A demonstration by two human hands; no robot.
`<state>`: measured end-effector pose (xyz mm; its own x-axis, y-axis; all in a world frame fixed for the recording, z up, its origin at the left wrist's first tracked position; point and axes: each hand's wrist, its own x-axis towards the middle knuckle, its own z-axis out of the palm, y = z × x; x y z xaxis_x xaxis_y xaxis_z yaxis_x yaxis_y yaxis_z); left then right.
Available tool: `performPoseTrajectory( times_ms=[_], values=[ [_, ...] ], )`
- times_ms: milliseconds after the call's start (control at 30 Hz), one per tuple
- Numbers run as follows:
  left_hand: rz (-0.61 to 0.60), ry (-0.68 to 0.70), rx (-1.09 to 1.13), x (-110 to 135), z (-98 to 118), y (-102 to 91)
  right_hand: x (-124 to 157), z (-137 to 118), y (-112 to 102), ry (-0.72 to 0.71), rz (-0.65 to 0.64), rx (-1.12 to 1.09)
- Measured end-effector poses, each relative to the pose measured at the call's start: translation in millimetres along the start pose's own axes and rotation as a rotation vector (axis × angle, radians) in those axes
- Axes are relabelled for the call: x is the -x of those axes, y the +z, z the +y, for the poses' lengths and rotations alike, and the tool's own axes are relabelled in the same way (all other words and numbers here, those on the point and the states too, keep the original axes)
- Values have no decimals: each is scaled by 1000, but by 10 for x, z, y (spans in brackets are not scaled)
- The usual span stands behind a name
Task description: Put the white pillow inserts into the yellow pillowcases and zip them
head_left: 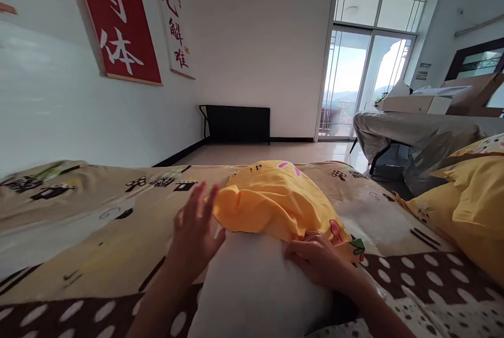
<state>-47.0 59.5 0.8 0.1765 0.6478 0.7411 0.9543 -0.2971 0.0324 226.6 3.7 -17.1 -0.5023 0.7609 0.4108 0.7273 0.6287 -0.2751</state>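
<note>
A white pillow (pixel 252 285) lies on the bed in front of me, its far half inside a yellow pillowcase (pixel 271 196) with cartoon prints. My left hand (pixel 195 230) rests against the pillow's left side with fingers stretched out and apart, beside the pillowcase's open edge. On the right, my right hand (pixel 315 259) lies on the pillow, its fingers curled and pinching the pillowcase's hem.
The bed has a tan and brown patterned sheet (pixel 98 233). More yellow pillows (pixel 472 207) lie at the right. Beyond stand a covered table (pixel 417 133) with cardboard boxes, a low black bench (pixel 236 123) by the wall, and a glass balcony door (pixel 362 81).
</note>
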Motion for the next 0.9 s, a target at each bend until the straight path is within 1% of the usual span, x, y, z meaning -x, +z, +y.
performPoseTrajectory(
  times_ms=[33, 67, 100, 167, 233, 267, 300, 367, 433, 467, 533, 567, 633, 667, 700, 733, 767, 800, 833, 867, 900],
  values=[
    [53, 130, -18, -4, 90, 16, 16, -4, -25, 13, -27, -27],
    [78, 224, -37, -1, 166, 65, 34, -5, -62, 21, -53, -53],
    [80, 277, -53, 6, 220, 134, 52, -4, -107, 25, -78, -66],
    [63, 304, -56, 22, 251, 268, 84, 13, -201, 56, -96, -64],
    [53, 313, 1, 28, 213, 297, 111, 62, -291, 150, -45, -41],
    [48, 335, 46, 28, 190, 250, 123, 102, -333, 210, 4, -24],
    [47, 371, 92, 26, 175, 164, 136, 150, -375, 259, 58, -5],
    [53, 466, 168, 28, 189, -87, 163, 258, -459, 286, 158, 40],
    [58, 558, 210, 47, 246, -354, 189, 347, -536, 229, 276, 99],
    [41, 594, 238, 64, 275, -465, 199, 375, -563, 192, 342, 119],
    [-41, 622, 336, 106, 303, -612, 205, 393, -565, 134, 463, 116],
    [-106, 611, 404, 128, 298, -645, 197, 387, -527, 125, 523, 93],
    [-259, 543, 561, 153, 264, -631, 149, 358, -356, 170, 649, 40],
    [-347, 492, 634, 153, 249, -584, 109, 343, -230, 193, 684, 24],
    [-447, 441, 695, 142, 243, -513, 60, 330, -89, 198, 668, 20],
    [-549, 383, 742, 123, 252, -422, 7, 320, 51, 179, 603, 26],
    [-636, 315, 771, 99, 276, -318, -43, 314, 173, 141, 494, 36],
    [-701, 236, 782, 76, 309, -214, -82, 311, 259, 104, 374, 39],
    [-749, 165, 780, 60, 345, -122, -102, 310, 299, 88, 281, 34],
    [-781, 114, 769, 54, 374, -56, -96, 308, 285, 101, 247, 21],
    [-789, 96, 754, 62, 387, -28, -65, 301, 223, 131, 277, -1]
  ],
)
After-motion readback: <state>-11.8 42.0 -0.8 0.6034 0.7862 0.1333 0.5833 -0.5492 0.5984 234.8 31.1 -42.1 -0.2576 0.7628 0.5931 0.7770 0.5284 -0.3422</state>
